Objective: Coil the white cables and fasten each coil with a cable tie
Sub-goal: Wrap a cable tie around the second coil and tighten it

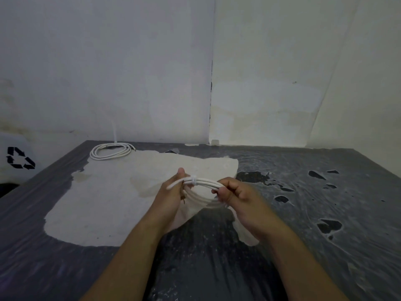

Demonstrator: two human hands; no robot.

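White coil (206, 183), cable tie (194, 180) around

hands (201, 192) gripping tied cable coil (206, 185)

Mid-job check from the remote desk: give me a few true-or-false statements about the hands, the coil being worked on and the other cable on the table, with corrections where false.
1. Both hands hold the same cable coil. True: the left hand and the right hand grip opposite sides of it.
2. A cable tie is wrapped around the held coil. True.
3. The held coil lies flat on the table. False: it is lifted above the surface.
4. A second coil rests at the far left of the table, near the wall. True.
5. The right hand is touching the second coil. False: that coil lies apart from both hands.
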